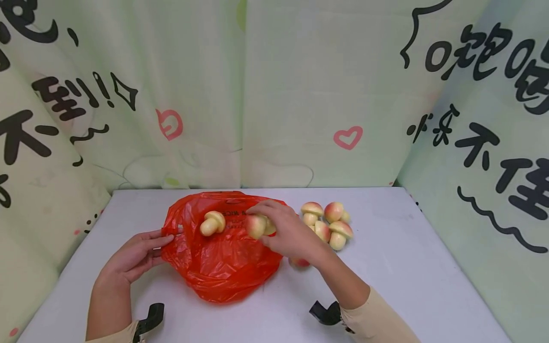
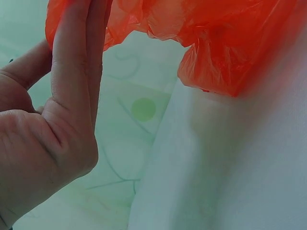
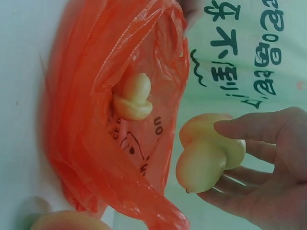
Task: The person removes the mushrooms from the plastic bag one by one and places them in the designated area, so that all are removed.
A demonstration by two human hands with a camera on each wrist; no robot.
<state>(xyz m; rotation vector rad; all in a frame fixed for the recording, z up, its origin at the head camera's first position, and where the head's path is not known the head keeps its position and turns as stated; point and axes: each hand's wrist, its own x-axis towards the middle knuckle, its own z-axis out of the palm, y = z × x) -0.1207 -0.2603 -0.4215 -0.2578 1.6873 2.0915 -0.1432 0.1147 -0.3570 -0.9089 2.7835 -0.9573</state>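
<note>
A red plastic bag [image 1: 223, 281] lies with its mouth spread toward me. Inside it rests a toy mushroom [image 1: 213, 224] with a pale stem and yellowish cap. My left hand [image 1: 137, 255] holds the bag's left edge between thumb and fingers. Over the right part of the bag's mouth, my right hand [image 1: 285, 228] grips another mushroom [image 3: 201, 160], pinkish and yellow-green, its thumb on one side and fingers around the other. In the right wrist view, this mushroom is beside the bag's rim, while the first one [image 3: 134, 98] shows inside.
Several more mushrooms [image 1: 340, 233] with pink-tinged caps are clustered on the white table [image 1: 386, 267], right of the bag. One more [image 1: 299, 262] is partly hidden under my right wrist. Pale curtains [image 1: 291, 95] with black writing surround the table at the back and sides.
</note>
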